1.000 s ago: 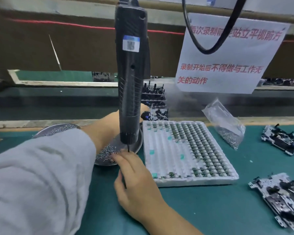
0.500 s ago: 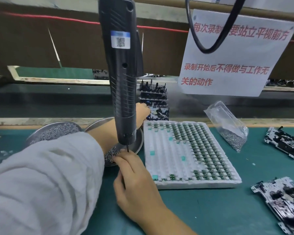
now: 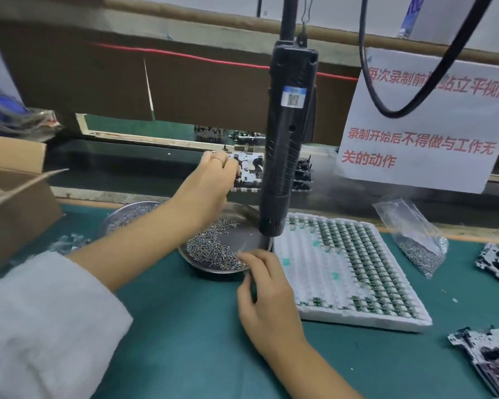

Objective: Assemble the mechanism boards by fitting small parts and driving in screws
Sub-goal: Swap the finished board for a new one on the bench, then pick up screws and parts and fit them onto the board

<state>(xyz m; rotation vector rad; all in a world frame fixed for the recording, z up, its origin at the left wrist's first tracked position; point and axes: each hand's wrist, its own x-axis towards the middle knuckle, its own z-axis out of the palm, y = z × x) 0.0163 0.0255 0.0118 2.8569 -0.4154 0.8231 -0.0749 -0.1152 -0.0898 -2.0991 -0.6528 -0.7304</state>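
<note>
My left hand reaches to the back of the bench and grips a white mechanism board at the top of a stack. My right hand lies at the near rim of a metal dish holding several small screws. Its curled fingertips touch the screw pile, and a screw between them cannot be made out. A black electric screwdriver hangs on a cord over the dish with its tip just above the right hand. No hand holds it.
A white tray of small green parts sits right of the dish, with a bag of screws beyond it. Other boards lie at the right edge. A second dish and a cardboard box stand at left.
My left hand has come out from behind the screwdriver and taken hold of a board on the stack. The view has swung left. My right hand stays at the dish.
</note>
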